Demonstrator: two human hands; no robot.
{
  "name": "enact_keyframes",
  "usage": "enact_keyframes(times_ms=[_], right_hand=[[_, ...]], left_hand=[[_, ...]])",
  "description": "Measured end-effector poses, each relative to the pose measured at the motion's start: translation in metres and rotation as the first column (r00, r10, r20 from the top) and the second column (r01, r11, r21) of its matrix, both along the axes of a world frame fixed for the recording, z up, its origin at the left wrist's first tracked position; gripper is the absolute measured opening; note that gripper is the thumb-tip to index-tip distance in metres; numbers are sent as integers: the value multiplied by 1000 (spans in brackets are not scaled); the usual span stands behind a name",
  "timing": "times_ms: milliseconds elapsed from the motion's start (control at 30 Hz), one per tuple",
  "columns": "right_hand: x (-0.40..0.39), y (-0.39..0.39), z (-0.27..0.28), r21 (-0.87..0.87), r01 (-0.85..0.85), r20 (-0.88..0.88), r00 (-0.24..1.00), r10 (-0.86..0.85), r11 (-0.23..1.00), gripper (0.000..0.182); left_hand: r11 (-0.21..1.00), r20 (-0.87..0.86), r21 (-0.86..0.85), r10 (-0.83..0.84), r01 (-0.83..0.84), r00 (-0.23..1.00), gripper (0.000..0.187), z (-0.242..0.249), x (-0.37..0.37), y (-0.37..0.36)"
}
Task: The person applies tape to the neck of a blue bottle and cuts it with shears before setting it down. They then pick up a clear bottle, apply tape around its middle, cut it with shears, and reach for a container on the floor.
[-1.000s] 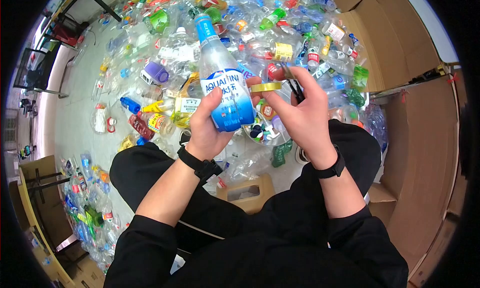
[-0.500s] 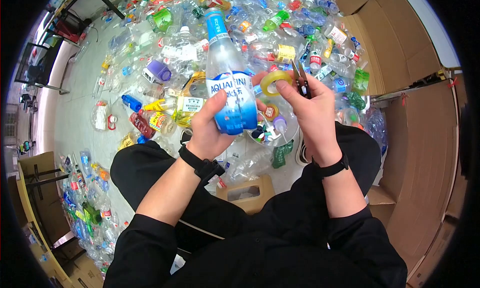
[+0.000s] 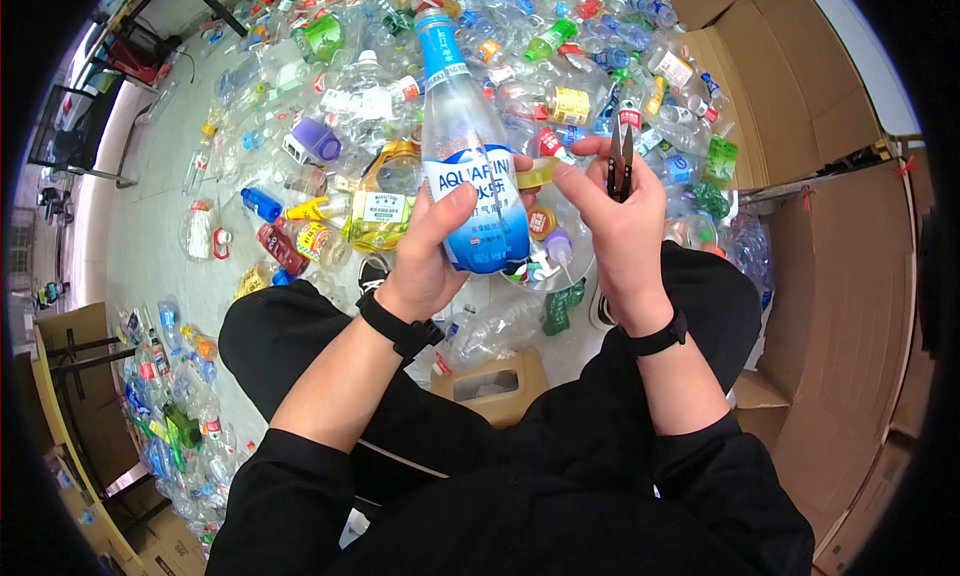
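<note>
My left hand is wrapped round an Aquafina bottle, clear above with a blue-and-white label and a blue neck sleeve. The bottle stands nearly upright, its top leaning slightly left. My right hand grips small black-handled snips, blades pointing up. A roll of yellowish tape shows nearly edge-on between my left fingertips beside the bottle and my right thumb and finger. Which fingers bear the roll is hard to see. Below it is a round tub with caps and a purple-topped nozzle inside.
Plastic bottles cover the floor ahead, among them a yellow-liquid bottle and a purple-labelled one. More bottles lie at the left. Cardboard walls the right side. A cardboard box with a cut-out sits between my legs.
The bottle has shifted slightly right and down. The tape roll has turned from face-on to nearly edge-on, and the snips' blades have moved right and come closer together.
</note>
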State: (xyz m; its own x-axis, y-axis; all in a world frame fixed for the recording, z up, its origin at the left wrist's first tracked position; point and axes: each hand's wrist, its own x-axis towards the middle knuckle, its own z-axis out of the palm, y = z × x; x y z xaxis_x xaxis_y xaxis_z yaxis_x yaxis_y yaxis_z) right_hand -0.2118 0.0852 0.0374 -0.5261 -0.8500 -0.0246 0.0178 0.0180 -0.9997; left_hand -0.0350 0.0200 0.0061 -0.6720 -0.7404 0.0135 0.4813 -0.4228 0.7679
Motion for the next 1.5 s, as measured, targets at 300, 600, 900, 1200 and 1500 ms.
enact_keyframes(times_ms=[300, 600, 900, 1200, 1500], right_hand=[[2, -3, -1, 5, -4, -370, 929, 5, 1000, 30], [-2, 1, 7, 128, 35, -316, 949, 7, 991, 20], [-11, -4, -6, 94, 5, -295, 955, 23, 996, 21], [-12, -3, 7, 79, -150, 247, 961, 126, 986, 20], [-1, -6, -2, 27, -223, -50, 973, 224, 975, 32]], left_hand=[[997, -83, 58, 46, -41, 996, 73, 2, -3, 2], [996, -76, 73, 48, -43, 996, 76, 1, -1, 0], [997, -48, 62, 37, -34, 998, 81, 2, 0, -1], [947, -192, 312, 138, -73, 972, 81, -1, 4, -8], [941, -256, 337, 112, -20, 960, 77, -3, 8, -9]])
